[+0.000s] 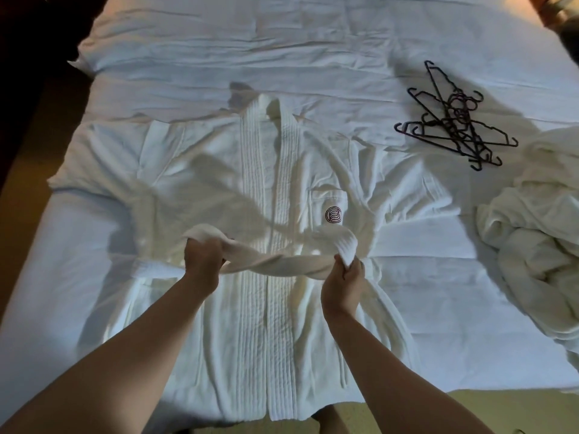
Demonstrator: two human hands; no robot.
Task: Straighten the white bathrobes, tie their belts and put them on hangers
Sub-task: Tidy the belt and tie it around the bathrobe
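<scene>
Our left hand (203,257) and right hand (347,275) clamp the belt (275,264) ends across the bathrobe (266,195). Soft, thick cloth — we grip near the crossing.

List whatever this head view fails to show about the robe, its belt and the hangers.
- Belt: whether a knot is formed; left hand and right hand cover the ends.
- Hangers: their count; tangled and small.
- Heaped white cloth: how many robes; bunched, cut by the right edge.
- Flat bathrobe: its back, hidden against the bed.
</scene>
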